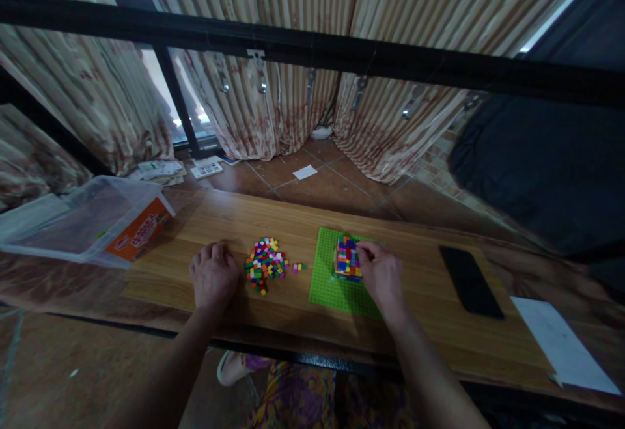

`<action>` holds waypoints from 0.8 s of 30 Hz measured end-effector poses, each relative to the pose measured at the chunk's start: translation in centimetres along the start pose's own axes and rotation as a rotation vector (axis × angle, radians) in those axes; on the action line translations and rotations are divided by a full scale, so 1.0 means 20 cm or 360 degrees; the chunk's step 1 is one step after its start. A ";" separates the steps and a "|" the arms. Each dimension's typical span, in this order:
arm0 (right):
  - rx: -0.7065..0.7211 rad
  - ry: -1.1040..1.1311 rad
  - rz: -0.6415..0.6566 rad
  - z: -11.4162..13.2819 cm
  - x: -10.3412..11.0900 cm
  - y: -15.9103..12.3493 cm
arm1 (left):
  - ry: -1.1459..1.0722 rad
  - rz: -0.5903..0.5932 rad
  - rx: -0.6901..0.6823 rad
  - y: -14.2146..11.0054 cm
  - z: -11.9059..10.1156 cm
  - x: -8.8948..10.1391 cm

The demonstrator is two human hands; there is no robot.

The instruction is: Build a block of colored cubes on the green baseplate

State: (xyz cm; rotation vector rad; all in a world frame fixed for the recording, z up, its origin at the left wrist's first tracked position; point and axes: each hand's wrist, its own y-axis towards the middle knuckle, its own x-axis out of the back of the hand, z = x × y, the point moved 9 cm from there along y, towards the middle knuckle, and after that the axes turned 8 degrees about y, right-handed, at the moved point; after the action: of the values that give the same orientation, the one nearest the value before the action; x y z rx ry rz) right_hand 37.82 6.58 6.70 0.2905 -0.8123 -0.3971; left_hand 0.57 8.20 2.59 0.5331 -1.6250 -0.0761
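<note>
My left hand (213,276) rests on the wooden tabletop, fingers loosely bent and slightly apart, with nothing seen in it. Just right of it lies a loose heap of small coloured toy bricks (266,263), with a few bricks (299,267) set apart. My right hand (383,276) is pinched at the right side of a multicoloured brick build (347,258). Whatever its fingertips hold is hidden. Beneath the build is a green baseplate (322,286), partly covered by my right hand.
A clear plastic box (97,221) with an orange label stands at the left end of the table (283,221). Toward the right lie a black phone (471,282) and a white paper sheet (561,341). A dark metal bar (303,45) crosses beyond the table, before striped curtains.
</note>
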 end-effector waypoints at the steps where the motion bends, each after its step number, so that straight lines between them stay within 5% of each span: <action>1: 0.0028 -0.0004 0.0006 0.01 0.00 0.00 | 0.0002 0.0003 0.0001 0.00 0.00 0.00; 19: 0.0184 -0.0018 0.0060 0.04 -0.03 0.00 | -0.0011 0.0050 0.0037 0.00 0.00 0.00; 24: 0.0114 0.0152 -0.0026 0.04 0.04 -0.03 | -0.0008 0.0029 0.0022 0.00 0.00 0.00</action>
State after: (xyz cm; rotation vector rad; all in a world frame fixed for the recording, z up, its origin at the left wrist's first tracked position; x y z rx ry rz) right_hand 37.66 5.63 7.50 0.3802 -0.7319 -0.3672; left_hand 0.55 8.18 2.56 0.5290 -1.6361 -0.0524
